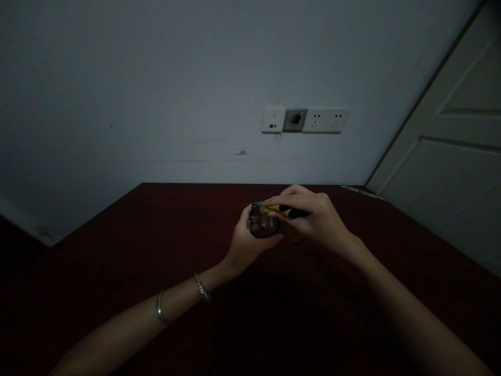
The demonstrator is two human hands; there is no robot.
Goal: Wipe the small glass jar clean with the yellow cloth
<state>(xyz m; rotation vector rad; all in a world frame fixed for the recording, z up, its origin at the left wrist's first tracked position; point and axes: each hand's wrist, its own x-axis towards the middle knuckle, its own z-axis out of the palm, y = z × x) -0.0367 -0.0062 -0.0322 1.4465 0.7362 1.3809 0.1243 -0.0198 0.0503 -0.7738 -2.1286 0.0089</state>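
Note:
My left hand point(250, 243) is wrapped round a small, shiny, clear glass point(263, 228), thumb at the near side and fingers at the far left. In my right hand point(313, 211) is a slim tool with a yellow and black handle point(285, 210), pinched between thumb and fingers. Its greyish tip point(258, 205) points left over the glass's rim; whether it touches the rim is hard to tell. The dim light hides the tool's exact kind and what the glass contains. Below my right hand shows a dull yellowish thing point(296, 236), partly hidden.
A dark red-brown table point(176, 224) reaches to a pale wall point(176, 78). Wall sockets point(324, 120) sit above its far edge, one with a black plug point(296, 119). At the right is a panelled door point(454, 141). A pale strip point(362, 192) lies at the far right edge.

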